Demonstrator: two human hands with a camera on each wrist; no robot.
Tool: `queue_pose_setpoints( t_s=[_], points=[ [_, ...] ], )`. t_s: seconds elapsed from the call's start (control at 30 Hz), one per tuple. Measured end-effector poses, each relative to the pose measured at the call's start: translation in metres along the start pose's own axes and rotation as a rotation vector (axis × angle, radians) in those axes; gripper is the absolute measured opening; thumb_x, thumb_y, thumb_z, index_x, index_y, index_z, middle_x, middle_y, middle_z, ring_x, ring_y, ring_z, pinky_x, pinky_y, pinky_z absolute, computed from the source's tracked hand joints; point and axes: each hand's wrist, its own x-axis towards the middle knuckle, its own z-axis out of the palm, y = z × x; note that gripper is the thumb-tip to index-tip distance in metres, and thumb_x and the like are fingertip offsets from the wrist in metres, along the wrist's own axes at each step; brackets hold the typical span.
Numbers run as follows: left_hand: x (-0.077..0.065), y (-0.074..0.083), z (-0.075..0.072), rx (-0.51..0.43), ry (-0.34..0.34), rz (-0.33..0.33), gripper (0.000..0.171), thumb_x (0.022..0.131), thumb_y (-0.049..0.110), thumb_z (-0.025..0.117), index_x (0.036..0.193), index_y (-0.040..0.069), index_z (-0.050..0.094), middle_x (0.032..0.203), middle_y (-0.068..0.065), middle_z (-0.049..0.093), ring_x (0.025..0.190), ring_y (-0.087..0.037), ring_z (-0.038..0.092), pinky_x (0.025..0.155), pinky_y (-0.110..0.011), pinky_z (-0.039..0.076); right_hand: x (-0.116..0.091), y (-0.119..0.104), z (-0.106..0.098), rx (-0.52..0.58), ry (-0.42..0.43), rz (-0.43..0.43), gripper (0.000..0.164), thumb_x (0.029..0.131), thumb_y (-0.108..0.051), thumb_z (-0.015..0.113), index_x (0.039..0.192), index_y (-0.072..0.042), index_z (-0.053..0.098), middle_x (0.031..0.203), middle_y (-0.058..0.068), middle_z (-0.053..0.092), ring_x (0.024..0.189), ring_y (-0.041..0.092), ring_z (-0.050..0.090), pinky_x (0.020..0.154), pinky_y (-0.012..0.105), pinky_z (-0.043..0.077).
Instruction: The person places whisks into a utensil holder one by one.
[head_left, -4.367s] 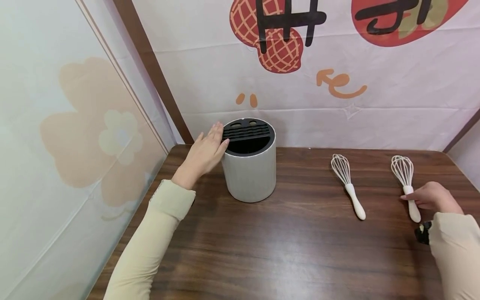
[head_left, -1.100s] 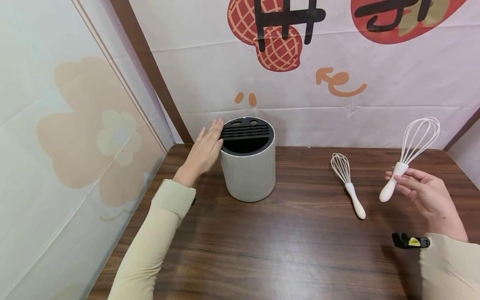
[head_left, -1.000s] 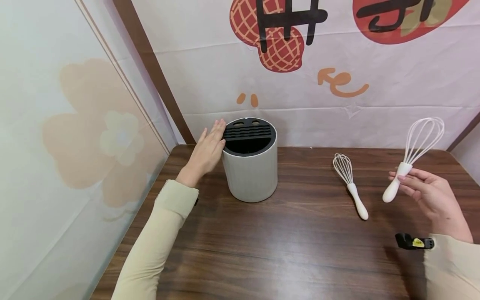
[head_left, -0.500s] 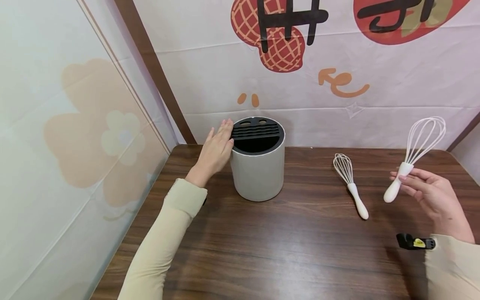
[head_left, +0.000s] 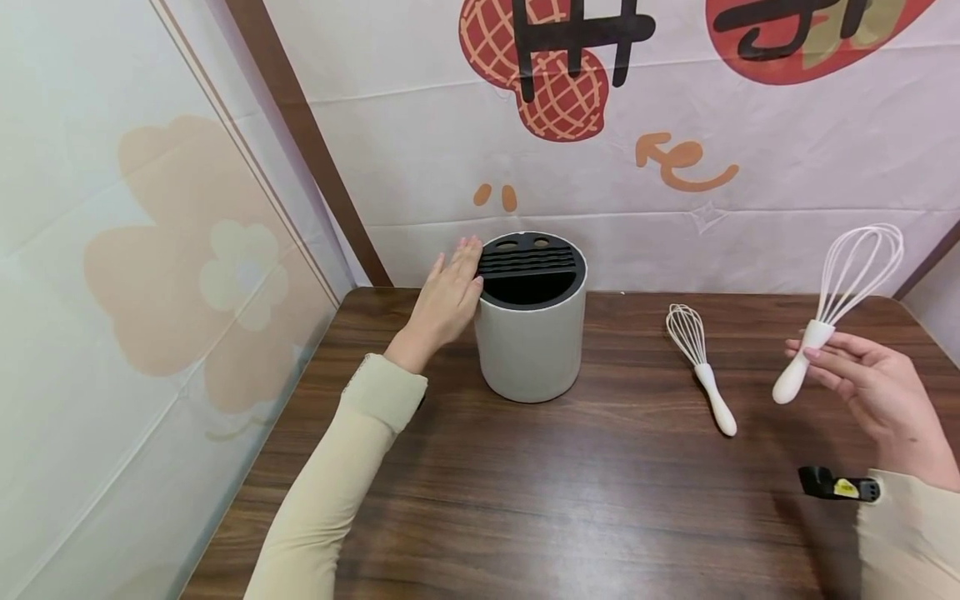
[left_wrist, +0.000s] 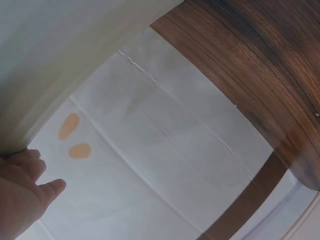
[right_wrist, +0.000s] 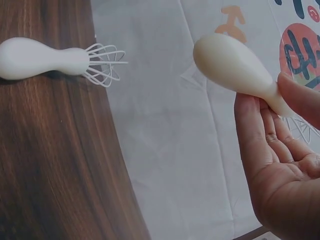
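My left hand lies with straight fingers against the left side of a white round utensil holder, which stands upright and has a black slotted top. In the left wrist view, the fingers touch the holder's pale wall. At the right, my right hand pinches a white whisk by its handle, raised above the table with the wires up. That whisk's rounded handle end shows large in the right wrist view. Between holder and right hand, a second white whisk lies on the table.
The dark wooden table reaches back to a white printed cloth. Another cloth panel with a pale flower closes off the left side. A black strap device sits on the right wrist.
The right hand picked the right-hand whisk up off the table and now holds it nearly still. Over the last second, the left hand and the holder have shifted rightward together.
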Motion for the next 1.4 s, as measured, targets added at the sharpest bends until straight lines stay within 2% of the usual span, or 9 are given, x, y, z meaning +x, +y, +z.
queue_pose_setpoints(
  t_s=[0.37,0.63,0.87,1.1,1.27,1.4],
  points=[
    [0.001,0.007,0.003,0.005,0.003,0.009,0.055,0.101,0.026,0.023,0.148,-0.003,0.02,0.154,-0.014,0.019,0.143,-0.019,0.01,0.115,-0.04,0.001,0.005,-0.001,0.012,0.026,-0.058,-0.018,0.037,0.089,0.025,0.036,0.103,0.01,0.066,0.098,0.02,0.069,0.094,0.025,0.068,0.077,0.031,0.054],
    [0.002,0.013,0.005,0.023,0.013,-0.002,0.055,0.1,0.025,0.024,0.148,-0.003,0.022,0.154,-0.015,0.021,0.143,-0.02,0.011,0.115,-0.042,0.002,0.01,-0.001,0.022,-0.038,-0.041,0.01,0.033,0.089,0.022,0.041,0.103,0.007,0.068,0.096,0.017,0.07,0.094,0.022,0.068,0.076,0.028,0.054],
    [0.004,0.019,0.006,0.024,0.008,0.0,0.055,0.1,0.025,0.025,0.147,-0.004,0.023,0.154,-0.014,0.02,0.143,-0.02,0.012,0.115,-0.042,0.003,0.013,-0.001,0.03,-0.098,-0.029,-0.001,0.035,0.089,0.022,0.041,0.103,0.005,0.069,0.096,0.016,0.071,0.093,0.021,0.068,0.076,0.026,0.054],
    [0.006,0.023,0.01,0.025,0.009,0.01,0.055,0.1,0.025,0.025,0.148,-0.003,0.022,0.154,-0.015,0.022,0.143,-0.02,0.012,0.114,-0.045,0.007,0.015,-0.001,0.035,-0.069,-0.038,-0.002,0.034,0.088,0.023,0.041,0.102,0.007,0.068,0.095,0.017,0.071,0.093,0.022,0.068,0.078,0.028,0.053],
    [0.009,0.027,0.012,0.017,0.006,0.012,0.055,0.1,0.025,0.026,0.148,-0.002,0.022,0.154,-0.013,0.021,0.143,-0.019,0.011,0.115,-0.043,0.005,0.016,-0.001,0.037,-0.062,-0.059,-0.028,0.034,0.088,0.023,0.041,0.102,0.008,0.068,0.096,0.017,0.07,0.093,0.023,0.068,0.077,0.028,0.054],
    [0.011,0.03,0.014,0.018,0.003,0.014,0.055,0.1,0.025,0.026,0.148,-0.002,0.023,0.154,-0.013,0.021,0.143,-0.019,0.011,0.115,-0.041,0.002,0.016,-0.001,0.039,-0.098,-0.04,-0.037,0.032,0.088,0.021,0.043,0.102,0.007,0.067,0.096,0.016,0.071,0.091,0.023,0.069,0.075,0.027,0.054]
  ],
)
